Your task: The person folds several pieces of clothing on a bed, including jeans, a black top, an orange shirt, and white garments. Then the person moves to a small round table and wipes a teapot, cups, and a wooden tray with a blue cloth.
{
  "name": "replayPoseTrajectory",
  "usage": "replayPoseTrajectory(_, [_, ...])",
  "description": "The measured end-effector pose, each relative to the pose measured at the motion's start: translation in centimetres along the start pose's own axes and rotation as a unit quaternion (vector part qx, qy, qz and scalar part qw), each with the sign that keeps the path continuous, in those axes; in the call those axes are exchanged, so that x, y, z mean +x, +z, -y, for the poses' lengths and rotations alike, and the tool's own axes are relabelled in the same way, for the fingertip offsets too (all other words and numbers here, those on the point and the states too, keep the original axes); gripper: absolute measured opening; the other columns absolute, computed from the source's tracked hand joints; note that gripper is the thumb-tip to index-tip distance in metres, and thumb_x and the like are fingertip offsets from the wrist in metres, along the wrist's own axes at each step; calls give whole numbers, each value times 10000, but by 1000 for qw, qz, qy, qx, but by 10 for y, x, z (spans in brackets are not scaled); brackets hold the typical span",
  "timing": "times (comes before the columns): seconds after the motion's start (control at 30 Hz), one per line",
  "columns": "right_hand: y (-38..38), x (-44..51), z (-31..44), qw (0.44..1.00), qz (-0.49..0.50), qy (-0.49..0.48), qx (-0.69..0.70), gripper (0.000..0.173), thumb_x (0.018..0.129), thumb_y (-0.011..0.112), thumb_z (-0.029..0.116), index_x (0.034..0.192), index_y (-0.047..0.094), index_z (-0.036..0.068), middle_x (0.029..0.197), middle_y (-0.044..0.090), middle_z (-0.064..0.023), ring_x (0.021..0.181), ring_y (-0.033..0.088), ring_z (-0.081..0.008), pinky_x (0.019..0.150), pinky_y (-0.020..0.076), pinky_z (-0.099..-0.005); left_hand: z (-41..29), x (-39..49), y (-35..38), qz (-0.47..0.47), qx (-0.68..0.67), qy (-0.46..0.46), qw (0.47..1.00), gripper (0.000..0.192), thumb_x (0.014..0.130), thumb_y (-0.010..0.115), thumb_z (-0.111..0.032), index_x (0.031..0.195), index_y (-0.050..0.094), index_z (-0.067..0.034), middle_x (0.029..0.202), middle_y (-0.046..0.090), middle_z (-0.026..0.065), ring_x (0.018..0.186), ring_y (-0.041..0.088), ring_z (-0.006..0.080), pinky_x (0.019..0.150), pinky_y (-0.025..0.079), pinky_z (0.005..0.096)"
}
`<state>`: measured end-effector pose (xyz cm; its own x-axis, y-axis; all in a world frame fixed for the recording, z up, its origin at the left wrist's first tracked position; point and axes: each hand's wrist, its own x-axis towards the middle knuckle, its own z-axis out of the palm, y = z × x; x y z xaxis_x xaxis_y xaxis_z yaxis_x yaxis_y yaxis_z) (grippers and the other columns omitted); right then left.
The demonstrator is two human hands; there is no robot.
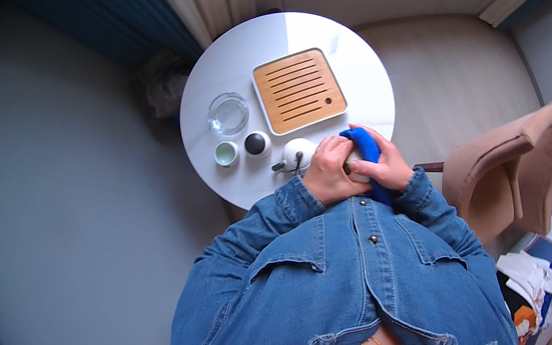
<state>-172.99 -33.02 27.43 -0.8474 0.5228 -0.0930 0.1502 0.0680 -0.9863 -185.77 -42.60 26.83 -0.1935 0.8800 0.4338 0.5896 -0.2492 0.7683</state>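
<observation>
Close to my chest, at the table's near edge, my left hand [333, 169] and my right hand [388, 157] meet around a small white object with a dark spot [358, 168]; its kind is mostly hidden by fingers. A blue cloth [366, 145] lies against it, pressed by my right hand. Just left of my hands stands a white teapot [297, 152] with a dark spout tip or handle. Further left are a white jar with a black lid [255, 144] and a pale green cup [226, 154].
The round white table [364, 74] bears a square bamboo tea tray [299, 92] and a clear glass ashtray or dish [228, 114]. Brown upholstered chairs [482, 180] stand to the right, beyond them a bed with clothes [529, 274]. A grey wall [66, 209] is at left.
</observation>
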Motion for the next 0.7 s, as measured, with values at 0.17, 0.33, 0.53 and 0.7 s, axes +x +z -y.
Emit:
replayPoseTrajectory(0.17, [21,-3,-5,989,-40,-39,-139,510,687,682,173,1138,489,35,1052,554,-153,945,558,-239,818,441,-312,8,-15,-12,99,-3,-132,986,451,486,742,-206,841,551,-4,796,552,135,750,538,259,676,434,339])
replayPoseTrajectory(0.33, [29,2,-6,979,23,-90,-183,379,689,680,124,1044,564,59,930,605,-124,833,598,-214,751,466,-299,20,-49,-27,61,-117,-318,939,577,472,767,-314,914,589,12,858,598,163,834,584,222,763,459,303])
replayPoseTrajectory(0.53, [27,8,-13,997,1,71,16,367,719,656,93,1063,543,34,882,590,-63,752,544,-105,692,460,-248,56,-100,-64,-88,-246,-422,868,602,556,762,-55,1082,473,-4,966,565,69,900,552,151,804,455,287])
replayPoseTrajectory(0.7, [20,11,-20,987,-3,131,97,387,744,640,125,1097,514,30,899,580,-71,764,545,-121,681,472,-260,67,-119,-91,-48,189,-462,865,672,525,774,-290,1051,461,-12,933,579,162,872,580,254,774,462,334])
